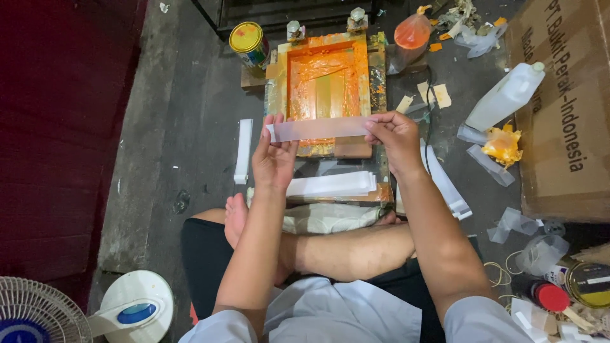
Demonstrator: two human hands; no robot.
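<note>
We hold a translucent strip point(321, 129) level above the orange frame point(327, 89) — left hand point(273, 159) pinching one end, right hand point(395, 136) the other. Thin, limp, light, we judge — best gripped by its ends.

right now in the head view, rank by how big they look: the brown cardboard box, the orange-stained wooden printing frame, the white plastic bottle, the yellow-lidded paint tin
1. brown cardboard box, though it is cut off by the picture edge
2. orange-stained wooden printing frame
3. white plastic bottle
4. yellow-lidded paint tin

The tin lies farther from the camera, so its last place is less sure.
</note>
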